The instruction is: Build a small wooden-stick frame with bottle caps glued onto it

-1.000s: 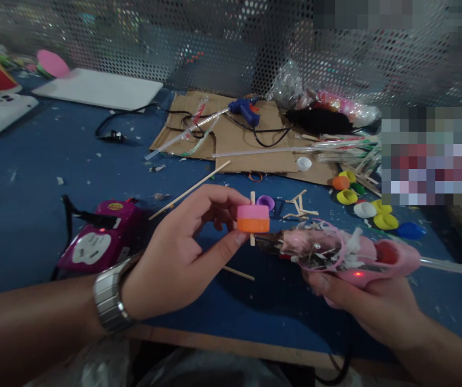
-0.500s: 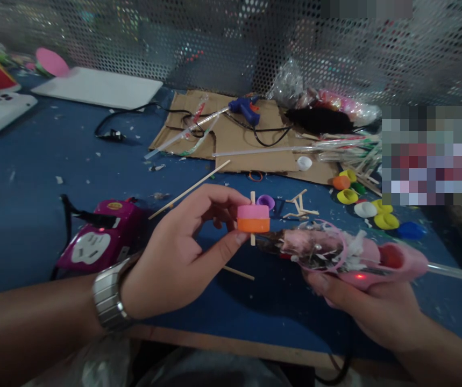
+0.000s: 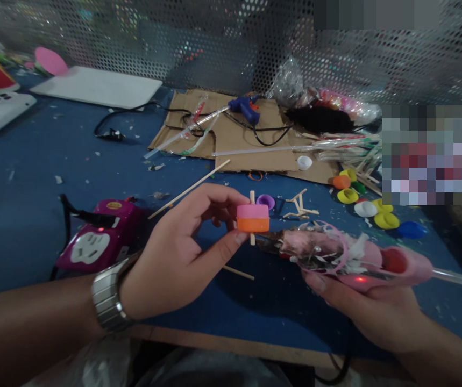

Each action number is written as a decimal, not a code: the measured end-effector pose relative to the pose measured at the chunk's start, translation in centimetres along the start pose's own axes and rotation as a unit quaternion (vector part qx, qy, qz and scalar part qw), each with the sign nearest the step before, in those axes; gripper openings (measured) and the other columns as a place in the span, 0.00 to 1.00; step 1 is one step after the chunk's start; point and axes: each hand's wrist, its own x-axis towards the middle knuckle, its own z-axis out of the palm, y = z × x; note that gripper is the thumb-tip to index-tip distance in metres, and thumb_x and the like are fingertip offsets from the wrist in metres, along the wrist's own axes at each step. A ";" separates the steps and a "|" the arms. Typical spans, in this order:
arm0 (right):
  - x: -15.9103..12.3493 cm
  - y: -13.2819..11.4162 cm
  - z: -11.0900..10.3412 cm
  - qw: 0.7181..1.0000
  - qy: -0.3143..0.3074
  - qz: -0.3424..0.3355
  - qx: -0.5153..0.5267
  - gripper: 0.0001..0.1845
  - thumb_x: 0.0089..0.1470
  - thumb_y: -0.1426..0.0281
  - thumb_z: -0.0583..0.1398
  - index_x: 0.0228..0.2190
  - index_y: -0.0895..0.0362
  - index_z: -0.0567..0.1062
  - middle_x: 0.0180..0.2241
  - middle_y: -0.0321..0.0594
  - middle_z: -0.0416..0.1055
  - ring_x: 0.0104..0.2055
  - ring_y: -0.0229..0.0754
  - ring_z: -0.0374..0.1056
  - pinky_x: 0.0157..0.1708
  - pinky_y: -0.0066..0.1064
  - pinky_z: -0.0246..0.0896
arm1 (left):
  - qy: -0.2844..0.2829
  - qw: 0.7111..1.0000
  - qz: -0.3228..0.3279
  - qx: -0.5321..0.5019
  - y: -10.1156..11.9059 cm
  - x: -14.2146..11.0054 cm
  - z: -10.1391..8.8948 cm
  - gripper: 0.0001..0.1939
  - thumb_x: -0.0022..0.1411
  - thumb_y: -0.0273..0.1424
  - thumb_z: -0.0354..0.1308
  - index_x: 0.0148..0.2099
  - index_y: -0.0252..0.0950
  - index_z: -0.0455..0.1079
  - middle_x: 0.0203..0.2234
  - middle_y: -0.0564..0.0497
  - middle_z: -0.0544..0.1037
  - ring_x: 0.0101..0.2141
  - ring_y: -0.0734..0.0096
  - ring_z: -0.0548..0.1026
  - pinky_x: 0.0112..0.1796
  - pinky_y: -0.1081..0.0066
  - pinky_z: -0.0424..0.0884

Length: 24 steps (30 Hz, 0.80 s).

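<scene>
Between thumb and fingers, my left hand (image 3: pixel 186 252) pinches a pair of bottle caps (image 3: pixel 253 217), one pink and one orange, stacked rim to rim. A short wooden stick (image 3: pixel 252 196) passes through them and pokes out above and below. My right hand (image 3: pixel 376 312) is wrapped round a pink hot glue gun (image 3: pixel 376 260) with a glowing red light and a clear glue stick (image 3: pixel 460 279) in its back. The gun's dark, grimy nozzle points left, close to the stick's lower end; whether they touch I cannot tell. Behind the caps lies a purple cap (image 3: pixel 265 202).
Several loose caps (image 3: pixel 347 196) lie at the right, near short stick pieces (image 3: pixel 300 204). A magenta power strip (image 3: pixel 101 234) sits at the left. Farther back, a blue glue gun (image 3: pixel 246 109) rests on cardboard (image 3: pixel 250 156). A long stick (image 3: pixel 190 188) lies mid-table.
The pink glue gun's back end has shifted slightly to the right and down with my right hand. My left hand and the caps have stayed almost still.
</scene>
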 end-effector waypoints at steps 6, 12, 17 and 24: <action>0.1 0.0 0.0 0.999 -0.027 0.008 0.030 0.29 0.69 0.68 0.67 0.65 0.28 0.77 0.61 0.27 0.82 0.62 0.49 0.81 0.67 0.41 0.76 | -0.005 1.000 0.001 0.003 -0.1 0.1 0.0 0.13 0.75 0.31 0.66 0.59 0.43 0.73 0.50 0.49 0.80 0.49 0.65 0.81 0.52 0.63 0.80; 0.1 -0.1 0.1 1.000 -0.020 0.010 0.013 0.29 0.68 0.69 0.68 0.65 0.30 0.79 0.60 0.29 0.83 0.62 0.51 0.81 0.65 0.41 0.77 | -0.006 1.000 0.019 -0.002 -0.2 0.1 0.1 0.15 0.74 0.29 0.66 0.59 0.42 0.73 0.50 0.50 0.79 0.48 0.67 0.81 0.51 0.65 0.80; 0.0 -0.1 0.2 0.999 -0.019 0.016 0.025 0.28 0.68 0.68 0.68 0.63 0.29 0.80 0.54 0.29 0.87 0.52 0.49 0.86 0.61 0.39 0.81 | -0.002 1.000 0.024 0.006 -0.3 0.2 0.0 0.15 0.73 0.28 0.66 0.60 0.43 0.73 0.50 0.50 0.80 0.48 0.67 0.82 0.51 0.64 0.80; -0.6 0.7 0.1 0.998 -0.021 0.051 0.032 0.20 0.70 0.62 0.66 0.60 0.39 0.84 0.27 0.32 0.78 0.19 0.38 0.66 0.34 0.36 0.82 | 0.000 1.000 0.023 0.011 -0.3 0.1 0.0 0.16 0.73 0.27 0.66 0.59 0.43 0.73 0.50 0.51 0.79 0.47 0.69 0.82 0.50 0.67 0.80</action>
